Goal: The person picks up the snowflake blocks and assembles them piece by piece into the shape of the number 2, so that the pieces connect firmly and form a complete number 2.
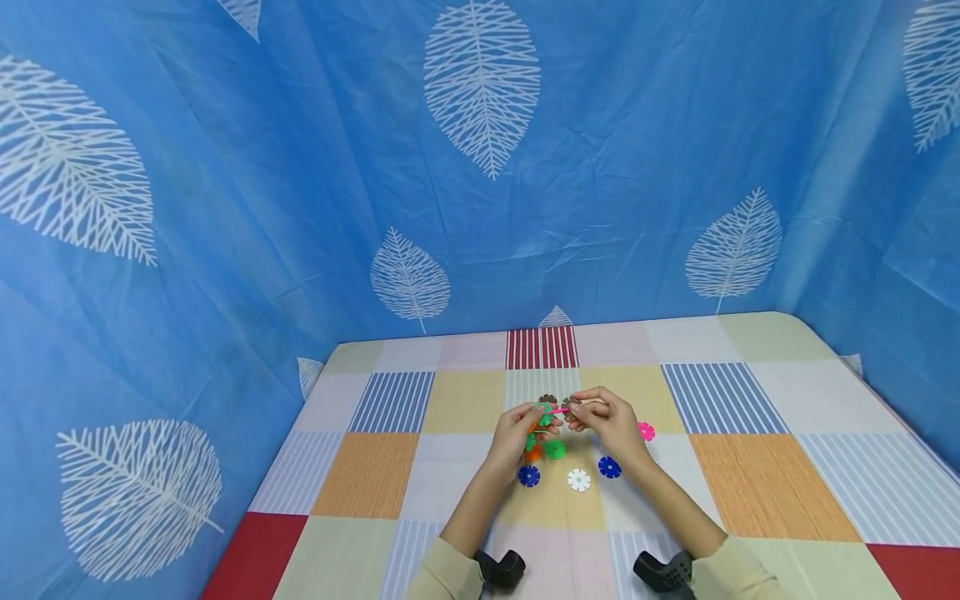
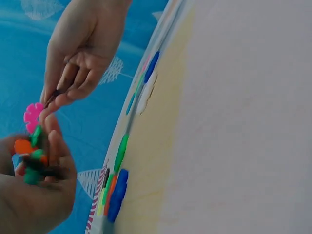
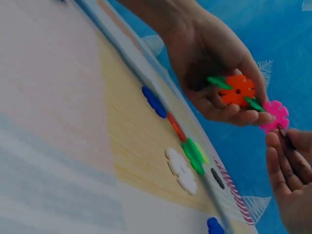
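Observation:
My left hand [image 1: 517, 432] holds a chain of flower-shaped interlocking discs. In the right wrist view the chain shows an orange disc [image 3: 239, 90] between green ones, with a pink disc [image 3: 276, 116] at its outer end. My right hand [image 1: 615, 421] pinches a dark brown disc [image 1: 572, 407] right at the pink disc's edge, its fingertips partly covering it. Both hands are raised over the table and nearly meet. In the left wrist view the left hand's fingers curl around the lower chain, where darker pieces are blurred and partly hidden.
Loose discs lie on the patchwork tablecloth [image 1: 450, 475] below the hands: a green one [image 1: 555, 450], an orange one [image 1: 533, 454], a white one [image 1: 578, 480], blue ones [image 1: 610, 467], and a pink one [image 1: 646, 432] beyond the right wrist. A blue leaf-print curtain [image 1: 600, 167] encloses the table.

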Motion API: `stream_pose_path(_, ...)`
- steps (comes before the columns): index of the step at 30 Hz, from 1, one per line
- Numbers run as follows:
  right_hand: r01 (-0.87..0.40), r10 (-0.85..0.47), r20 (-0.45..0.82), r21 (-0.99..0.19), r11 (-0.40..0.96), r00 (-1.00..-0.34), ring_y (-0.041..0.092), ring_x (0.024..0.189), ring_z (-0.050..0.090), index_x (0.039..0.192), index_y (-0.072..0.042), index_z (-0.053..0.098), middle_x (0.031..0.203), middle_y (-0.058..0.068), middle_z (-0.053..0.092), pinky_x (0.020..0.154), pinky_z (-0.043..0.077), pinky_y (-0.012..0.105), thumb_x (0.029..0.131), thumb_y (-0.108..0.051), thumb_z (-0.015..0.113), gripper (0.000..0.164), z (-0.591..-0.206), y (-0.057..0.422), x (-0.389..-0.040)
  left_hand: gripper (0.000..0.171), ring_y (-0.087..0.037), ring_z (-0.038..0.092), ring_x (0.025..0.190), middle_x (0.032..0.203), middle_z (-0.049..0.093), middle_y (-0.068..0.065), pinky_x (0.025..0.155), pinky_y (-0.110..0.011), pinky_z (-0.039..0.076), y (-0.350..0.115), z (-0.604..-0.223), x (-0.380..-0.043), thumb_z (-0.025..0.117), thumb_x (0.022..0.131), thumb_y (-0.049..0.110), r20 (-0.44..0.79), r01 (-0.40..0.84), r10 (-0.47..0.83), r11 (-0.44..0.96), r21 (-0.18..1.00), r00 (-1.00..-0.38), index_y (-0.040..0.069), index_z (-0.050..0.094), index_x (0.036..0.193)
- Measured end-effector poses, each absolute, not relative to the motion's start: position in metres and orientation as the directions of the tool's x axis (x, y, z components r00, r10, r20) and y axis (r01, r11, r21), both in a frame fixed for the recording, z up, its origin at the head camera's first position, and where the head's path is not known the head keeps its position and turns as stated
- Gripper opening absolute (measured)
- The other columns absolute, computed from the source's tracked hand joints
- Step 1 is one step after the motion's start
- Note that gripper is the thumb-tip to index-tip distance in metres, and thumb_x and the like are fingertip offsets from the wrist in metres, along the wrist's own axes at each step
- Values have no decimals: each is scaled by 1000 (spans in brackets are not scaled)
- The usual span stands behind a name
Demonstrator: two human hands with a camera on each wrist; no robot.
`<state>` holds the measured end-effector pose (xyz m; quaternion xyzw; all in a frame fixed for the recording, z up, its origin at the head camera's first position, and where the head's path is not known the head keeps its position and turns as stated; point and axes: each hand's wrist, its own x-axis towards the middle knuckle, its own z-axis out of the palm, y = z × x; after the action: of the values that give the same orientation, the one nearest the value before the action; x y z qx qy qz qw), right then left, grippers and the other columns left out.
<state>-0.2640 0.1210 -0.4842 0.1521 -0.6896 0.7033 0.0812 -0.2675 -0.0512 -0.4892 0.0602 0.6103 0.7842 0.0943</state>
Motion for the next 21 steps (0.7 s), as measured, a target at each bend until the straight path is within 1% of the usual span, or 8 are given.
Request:
stream_pose_path(2,-339,-132,333,-940,24,-933,22,68,65,110,9,58,84,22,66,63,55,34,89,-8,60,26,-483,125,-266,22,-14,64,67,86,67,-15,64,-25,54,-54,-489,-269,55,92,15,-42,-108,249,-257,960,-968,-4,60,101)
stream_pose_path(4,-358,-150,340,-926,120,-929,26,73,64,114,3,59,86,18,67,65,54,34,91,-13,59,28,-483,132,-268,18,-15,63,68,87,66,-14,63,-24,54,-56,-488,-270,55,92,14,-56,-138,273,-289,947,-960,-2,58,99)
stream_pose_path(7,-376,-128,353,-874,308,-927,28,78,63,116,-4,62,88,10,68,67,53,29,92,-18,58,28,-485,147,-273,10,-14,61,66,85,64,-11,60,-20,52,-59,-488,-272,52,91,12,-81,-184,291,-346,920,-953,2,55,92)
stream_pose_path(9,-367,-95,362,-825,431,-927,27,79,62,115,-7,63,87,7,68,67,51,27,91,-18,60,27,-489,160,-277,8,-12,58,65,83,61,-9,57,-18,49,-61,-489,-273,51,91,11,-98,-210,297,-372,904,-950,4,54,88)
stream_pose_path(13,-316,-58,352,-739,595,-934,25,78,59,110,-3,65,87,8,64,64,49,31,87,-15,65,26,-500,185,-284,10,-9,50,58,77,55,-4,53,-16,44,-62,-491,-274,48,91,11,-128,-266,332,-412,872,-935,7,51,82)
stream_pose_path(15,-283,-59,323,-709,646,-945,26,79,58,111,1,64,88,11,62,64,48,35,86,-16,66,31,-504,193,-286,12,-7,44,54,73,51,-1,50,-16,39,-61,-492,-273,48,92,14,-140,-292,354,-424,857,-925,9,49,82)
stream_pose_path(19,-261,-70,310,-632,730,-948,31,84,53,115,3,62,94,19,57,67,45,40,84,-22,68,40,-514,197,-289,14,-5,34,48,67,42,2,46,-16,30,-58,-494,-272,50,94,25,-148,-309,371,-424,851,-917,14,43,89)
stream_pose_path(21,-270,-72,335,-593,759,-939,33,86,50,113,1,64,96,21,55,69,43,42,83,-22,69,38,-519,194,-290,16,-4,31,48,67,39,2,46,-14,28,-56,-495,-272,49,95,29,-151,-307,371,-407,861,-916,15,42,93)
